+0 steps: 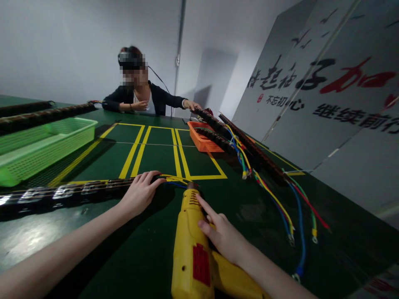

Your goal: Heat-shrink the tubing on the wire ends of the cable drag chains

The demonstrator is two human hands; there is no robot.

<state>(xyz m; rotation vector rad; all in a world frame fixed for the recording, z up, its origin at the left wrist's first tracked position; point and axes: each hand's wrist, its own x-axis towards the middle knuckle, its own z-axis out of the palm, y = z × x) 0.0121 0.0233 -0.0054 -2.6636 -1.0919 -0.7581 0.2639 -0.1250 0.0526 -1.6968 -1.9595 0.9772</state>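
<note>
My left hand (141, 192) is closed round the end of a thick, black-wrapped cable bundle (71, 193) that stretches to the left edge. Thin yellow and blue wires (176, 179) come out past its fingers. A yellow heat gun (191, 241) is in my right hand (222, 232), with the index finger laid along its vented front. The heat gun's metal nozzle (192, 185) is right by the wire ends; whether it touches them I cannot tell. Its handle runs to the lower right, partly behind my wrist.
A green basket (62, 153) stands at left, with wrapped bundles (46, 114) behind it. More bundles (258, 153) with ring-terminal wires lie at right, by an orange basket (202, 143). A person (156, 97) sits opposite, one hand on them. Yellow tape (179, 153) marks the green table.
</note>
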